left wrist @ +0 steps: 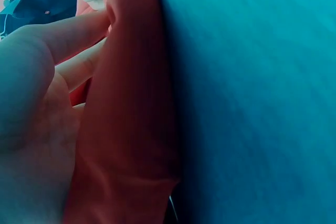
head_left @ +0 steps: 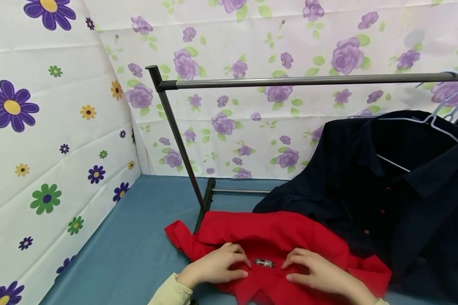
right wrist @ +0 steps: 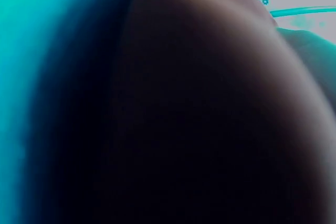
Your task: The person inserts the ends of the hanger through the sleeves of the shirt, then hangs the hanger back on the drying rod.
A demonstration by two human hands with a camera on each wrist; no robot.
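A red collared garment (head_left: 286, 224) lies at the lower middle of the head view, its dark label (head_left: 264, 262) inside the neck. Left of the label, my left hand (head_left: 218, 264) grips the neck area with bent fingers. My right hand (head_left: 320, 272) holds the fabric on the label's other side, fingers and thumb bent. In the left wrist view, fingers of the left hand (left wrist: 39, 82) meet a fold of the red cloth (left wrist: 128, 87), partly hidden by it. A blurred dark shape fills much of the right wrist view; the right hand's fingertips cannot be made out there.
A metal rack with a horizontal rail (head_left: 290, 80) stands behind the red garment. On the right, a dark navy shirt (head_left: 351, 169) hangs from a pale hanger (head_left: 435, 116), its lower part near the red fabric. Blue cloth (head_left: 110, 245) covers the table; flowered sheets stand behind and left.
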